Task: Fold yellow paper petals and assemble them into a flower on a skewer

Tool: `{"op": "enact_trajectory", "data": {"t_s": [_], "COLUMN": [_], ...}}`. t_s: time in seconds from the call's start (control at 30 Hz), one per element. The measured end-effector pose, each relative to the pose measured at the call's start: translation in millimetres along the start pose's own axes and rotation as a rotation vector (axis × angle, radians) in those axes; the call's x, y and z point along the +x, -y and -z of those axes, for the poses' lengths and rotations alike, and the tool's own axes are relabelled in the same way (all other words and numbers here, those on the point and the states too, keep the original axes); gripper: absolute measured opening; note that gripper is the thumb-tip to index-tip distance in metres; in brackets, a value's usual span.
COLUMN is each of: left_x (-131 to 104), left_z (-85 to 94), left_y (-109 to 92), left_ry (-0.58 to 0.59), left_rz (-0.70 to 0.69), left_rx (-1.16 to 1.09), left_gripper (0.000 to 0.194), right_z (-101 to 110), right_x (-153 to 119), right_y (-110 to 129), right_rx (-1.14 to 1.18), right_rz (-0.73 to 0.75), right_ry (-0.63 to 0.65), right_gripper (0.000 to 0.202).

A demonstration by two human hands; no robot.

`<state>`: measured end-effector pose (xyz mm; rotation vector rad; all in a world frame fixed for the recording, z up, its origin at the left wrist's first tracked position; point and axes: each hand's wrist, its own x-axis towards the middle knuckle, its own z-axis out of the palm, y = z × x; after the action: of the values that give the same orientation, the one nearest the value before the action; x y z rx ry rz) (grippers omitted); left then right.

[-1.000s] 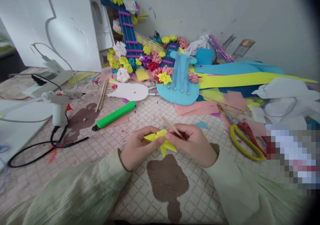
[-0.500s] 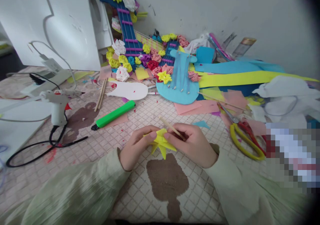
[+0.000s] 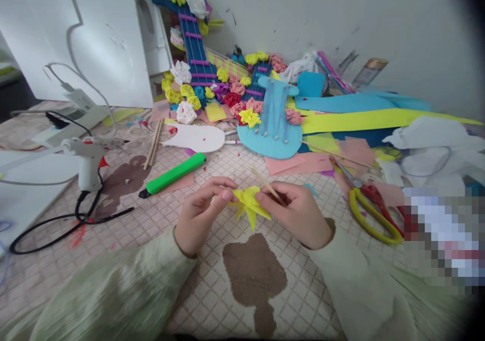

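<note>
A yellow paper flower (image 3: 250, 207) with pointed petals is held up between my two hands, above the brown patch on the tablecloth. My right hand (image 3: 297, 210) is closed, its thumb pressed on the flower's right side, and it also grips a thin wooden stick (image 3: 264, 180) that points up and to the left. At the flower's left edge, the curled fingers and thumb of my left hand (image 3: 204, 212) pinch a petal. The fingertips of the left hand partly cover that petal.
A green cutter (image 3: 174, 175) and white glue gun (image 3: 88, 161) lie at left, with looped black cable. Yellow-handled scissors (image 3: 369, 217) lie at right. Behind are a light blue guitar-shaped cutout (image 3: 271, 136), a white cutout (image 3: 202, 138), paper flowers and strips.
The flower has shifted slightly up and to the right. My left thumb has slid off its top towards the left edge, and the left hand has opened a little.
</note>
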<state>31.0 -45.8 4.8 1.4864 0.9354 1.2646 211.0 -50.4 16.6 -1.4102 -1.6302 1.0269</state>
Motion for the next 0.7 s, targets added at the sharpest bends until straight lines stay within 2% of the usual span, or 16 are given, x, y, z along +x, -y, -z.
{"op": "enact_trajectory", "data": {"t_s": [0.1, 0.2, 0.3, 0.37, 0.47, 0.57, 0.7], "left_x": [-0.5, 0.9, 2.6, 2.9, 2.0, 0.6, -0.6], "left_z": [2.1, 3.6, 2.5, -0.3, -5.7, -8.9, -8.2], "left_y": [-1.3, -0.7, 0.3, 0.2, -0.7, -1.3, -2.1], "left_ry": [0.022, -0.041, -0.08, 0.005, 0.163, 0.196, 0.213], "left_rz": [-0.007, -0.022, 0.024, 0.145, 0.326, 0.376, 0.383], "left_rx": [0.034, 0.066, 0.04, -0.052, -0.144, -0.092, -0.065], "left_gripper": [0.024, 0.032, 0.022, 0.018, 0.024, 0.022, 0.021], "right_z": [1.6, 2.2, 1.1, -0.5, -3.2, -5.0, -4.8], "right_x": [0.4, 0.5, -0.5, -1.9, -4.0, -5.3, -5.3], "right_y": [2.4, 6.0, 7.6, 7.1, 5.5, 5.1, 6.1], "right_rx": [0.02, 0.024, 0.009, -0.015, -0.077, -0.116, -0.078], "right_rz": [-0.001, -0.001, 0.014, 0.045, 0.109, 0.156, 0.13], "right_ry": [-0.005, 0.017, 0.054, 0.066, 0.068, 0.078, 0.086], "right_gripper": [0.02, 0.022, 0.022, 0.02, 0.021, 0.02, 0.02]}}
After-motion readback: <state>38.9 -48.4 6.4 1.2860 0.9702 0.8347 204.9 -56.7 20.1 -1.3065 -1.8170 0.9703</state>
